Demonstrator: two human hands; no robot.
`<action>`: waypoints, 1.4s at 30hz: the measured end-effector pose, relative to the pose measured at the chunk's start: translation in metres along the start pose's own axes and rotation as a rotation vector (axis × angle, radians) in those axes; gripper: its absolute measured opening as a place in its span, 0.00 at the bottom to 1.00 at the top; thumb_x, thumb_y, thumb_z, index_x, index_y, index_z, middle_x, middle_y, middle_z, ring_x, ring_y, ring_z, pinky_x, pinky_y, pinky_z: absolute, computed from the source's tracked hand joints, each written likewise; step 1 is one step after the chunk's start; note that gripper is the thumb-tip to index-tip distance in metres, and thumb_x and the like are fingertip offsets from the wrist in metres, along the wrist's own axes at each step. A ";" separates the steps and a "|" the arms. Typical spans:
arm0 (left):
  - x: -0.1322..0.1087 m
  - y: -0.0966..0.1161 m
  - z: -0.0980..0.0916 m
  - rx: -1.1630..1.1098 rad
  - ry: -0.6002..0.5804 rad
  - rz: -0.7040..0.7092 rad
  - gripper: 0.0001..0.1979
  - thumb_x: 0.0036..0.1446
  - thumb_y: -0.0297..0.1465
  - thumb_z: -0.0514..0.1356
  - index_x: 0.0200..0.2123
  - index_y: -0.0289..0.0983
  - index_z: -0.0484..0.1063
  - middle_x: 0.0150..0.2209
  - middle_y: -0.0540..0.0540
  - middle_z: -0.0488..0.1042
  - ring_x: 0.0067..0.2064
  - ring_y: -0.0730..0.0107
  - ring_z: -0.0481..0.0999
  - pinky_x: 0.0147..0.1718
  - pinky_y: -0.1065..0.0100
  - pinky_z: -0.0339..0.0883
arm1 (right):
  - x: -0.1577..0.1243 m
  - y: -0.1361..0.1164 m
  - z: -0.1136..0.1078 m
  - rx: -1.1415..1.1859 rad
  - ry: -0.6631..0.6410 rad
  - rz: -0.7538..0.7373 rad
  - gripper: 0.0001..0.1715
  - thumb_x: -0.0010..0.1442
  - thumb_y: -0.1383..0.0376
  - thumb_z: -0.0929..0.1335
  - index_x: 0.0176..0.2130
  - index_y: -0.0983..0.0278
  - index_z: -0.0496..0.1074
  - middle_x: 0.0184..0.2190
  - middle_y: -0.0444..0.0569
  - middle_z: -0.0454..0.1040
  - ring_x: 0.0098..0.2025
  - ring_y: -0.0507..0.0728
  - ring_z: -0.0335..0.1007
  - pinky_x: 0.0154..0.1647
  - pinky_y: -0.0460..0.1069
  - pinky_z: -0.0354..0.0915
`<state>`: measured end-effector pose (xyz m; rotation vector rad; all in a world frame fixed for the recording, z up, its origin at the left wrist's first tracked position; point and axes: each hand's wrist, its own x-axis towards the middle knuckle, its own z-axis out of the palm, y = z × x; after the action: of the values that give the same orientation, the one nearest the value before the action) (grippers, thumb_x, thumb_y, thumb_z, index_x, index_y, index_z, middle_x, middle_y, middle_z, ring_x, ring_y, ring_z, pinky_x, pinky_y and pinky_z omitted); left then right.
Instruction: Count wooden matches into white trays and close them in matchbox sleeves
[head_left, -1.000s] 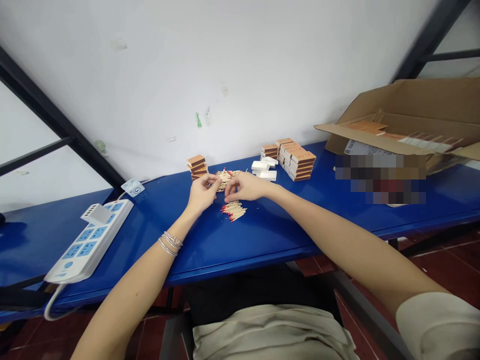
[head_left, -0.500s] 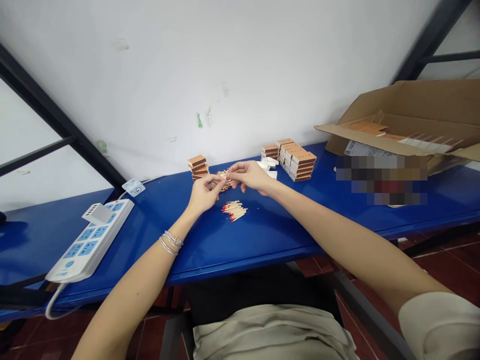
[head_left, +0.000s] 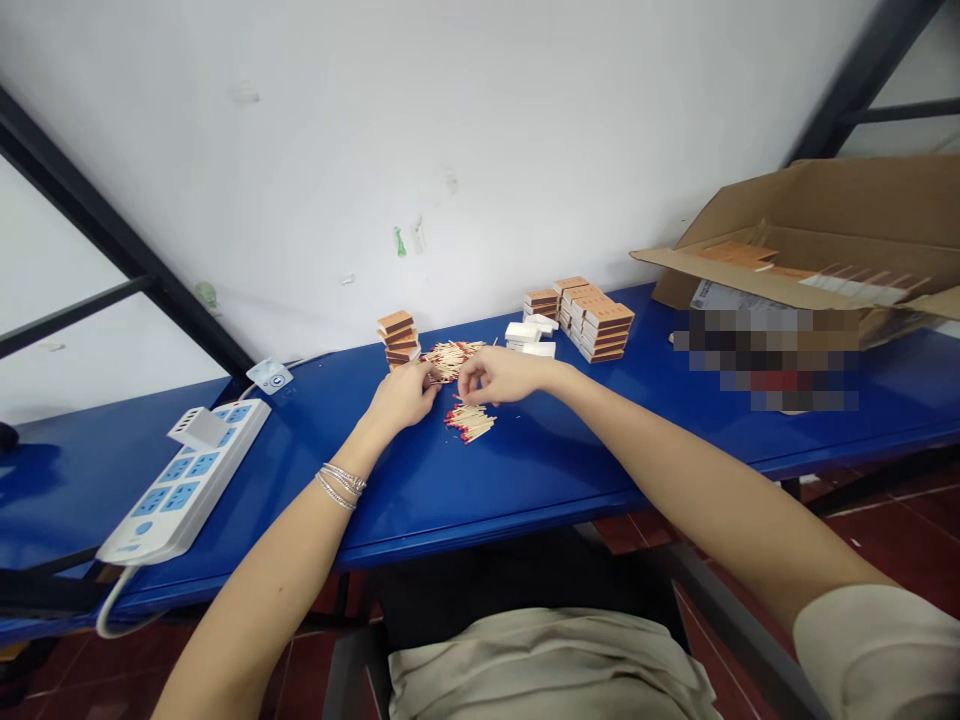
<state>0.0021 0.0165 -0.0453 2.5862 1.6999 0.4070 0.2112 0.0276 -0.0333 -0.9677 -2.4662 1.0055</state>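
Red-headed matchsticks (head_left: pixel 474 424) lay in a small pile on the blue tabletop (head_left: pixel 525 490), just nearer the person than a larger heap of matches (head_left: pixel 454 354). The right hand (head_left: pixel 496 374) brought its fingertips together at the small pile's far edge; the left hand (head_left: pixel 406 393) curled beside the larger heap — whether either gripped a stick, I could not tell. Each was probably light, stiff, easily snapped — best pinched mid-stick, clear of the head

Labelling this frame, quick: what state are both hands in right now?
Left hand: fingers curled at the large match pile; can't tell if it holds anything.
Right hand: fingertips closed, seemingly on a match, above the small match pile.
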 end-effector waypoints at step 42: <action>-0.007 -0.009 -0.017 -0.029 -0.270 0.037 0.06 0.52 0.26 0.58 0.32 0.38 0.75 0.32 0.47 0.77 0.32 0.66 0.72 0.32 0.67 0.62 | 0.005 0.007 0.002 0.026 0.142 0.043 0.09 0.49 0.69 0.73 0.35 0.67 0.78 0.31 0.47 0.80 0.20 0.45 0.66 0.22 0.42 0.61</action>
<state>-0.0125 0.0121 -0.0319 2.5174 1.5463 0.0765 0.2098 0.0343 -0.0393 -1.0496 -2.3207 0.9453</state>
